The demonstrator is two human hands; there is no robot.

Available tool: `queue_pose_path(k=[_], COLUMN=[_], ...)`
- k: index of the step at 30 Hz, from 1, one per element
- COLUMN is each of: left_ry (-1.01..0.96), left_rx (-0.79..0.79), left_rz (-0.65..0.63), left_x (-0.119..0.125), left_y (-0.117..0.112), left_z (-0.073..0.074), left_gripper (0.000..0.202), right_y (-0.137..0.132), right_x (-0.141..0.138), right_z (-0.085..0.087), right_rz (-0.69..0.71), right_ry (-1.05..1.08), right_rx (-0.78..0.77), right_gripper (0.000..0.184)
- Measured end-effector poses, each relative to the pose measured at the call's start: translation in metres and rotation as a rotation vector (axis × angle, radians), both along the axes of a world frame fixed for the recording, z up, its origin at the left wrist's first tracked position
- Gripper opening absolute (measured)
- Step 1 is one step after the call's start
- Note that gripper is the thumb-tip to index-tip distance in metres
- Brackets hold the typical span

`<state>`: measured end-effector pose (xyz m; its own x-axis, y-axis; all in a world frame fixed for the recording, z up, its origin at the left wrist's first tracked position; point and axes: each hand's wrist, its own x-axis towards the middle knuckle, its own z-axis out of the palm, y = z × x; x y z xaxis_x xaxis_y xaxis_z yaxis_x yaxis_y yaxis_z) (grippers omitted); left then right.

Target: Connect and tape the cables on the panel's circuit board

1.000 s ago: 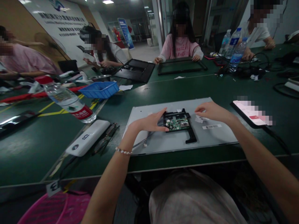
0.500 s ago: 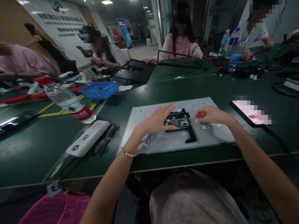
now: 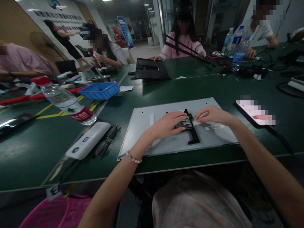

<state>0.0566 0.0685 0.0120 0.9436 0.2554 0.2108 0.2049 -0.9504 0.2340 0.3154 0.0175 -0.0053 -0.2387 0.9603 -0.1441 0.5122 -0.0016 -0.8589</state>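
Observation:
A green circuit board [image 3: 186, 123] in a black plastic bracket [image 3: 195, 135] rests on a pale grey flat panel [image 3: 213, 138]. My left hand [image 3: 167, 125] lies over the board's left part, fingers stretched out and apart, hiding much of it. At the bracket's right edge, my right hand [image 3: 212, 115] pinches a small whitish piece of tape [image 3: 196, 123] between thumb and fingertips. Just below that hand a barcode label [image 3: 215, 127] is stuck to the panel. A white strip [image 3: 151, 119] stands out on the panel left of my left hand.
Left of the panel are glasses [image 3: 106, 142], a white power bank [image 3: 89, 141], a tilted water bottle [image 3: 68, 103] and a blue bin [image 3: 99, 91]. A lit phone [image 3: 255, 114] lies to the right. Across the green table, a person handles a black frame [image 3: 187, 49] and a black cover [image 3: 152, 69].
My left hand has moved right and down onto the board. My right hand has shifted left with the tape, to the bracket's edge. Across the table, the black cover and frame have turned.

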Motion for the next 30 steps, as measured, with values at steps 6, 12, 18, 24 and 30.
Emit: queue_pose_path(k=[6, 12, 18, 24, 30], left_ry=[0.058, 0.070, 0.068, 0.083, 0.088], left_rx=[0.012, 0.015, 0.042, 0.076, 0.135], left_rz=[-0.027, -0.067, -0.056, -0.026, -0.022], left_x=[0.001, 0.003, 0.007, 0.008, 0.011], left_y=[-0.001, -0.002, -0.006, -0.009, -0.012], left_z=[-0.001, -0.006, -0.011, -0.009, -0.014], left_gripper=[0.048, 0.041, 0.048, 0.052, 0.049], right_y=[0.002, 0.002, 0.001, 0.003, 0.005], right_x=[-0.002, -0.003, 0.001, 0.002, -0.004], right_z=[-0.003, -0.001, 0.000, -0.001, -0.007], right_rz=[0.014, 0.013, 0.031, -0.025, -0.006], right_ry=[-0.035, -0.033, -0.005, -0.016, -0.026], right_rx=[-0.027, -0.002, -0.037, -0.016, -0.020], right_gripper=[0.017, 0.013, 0.018, 0.021, 0.020])
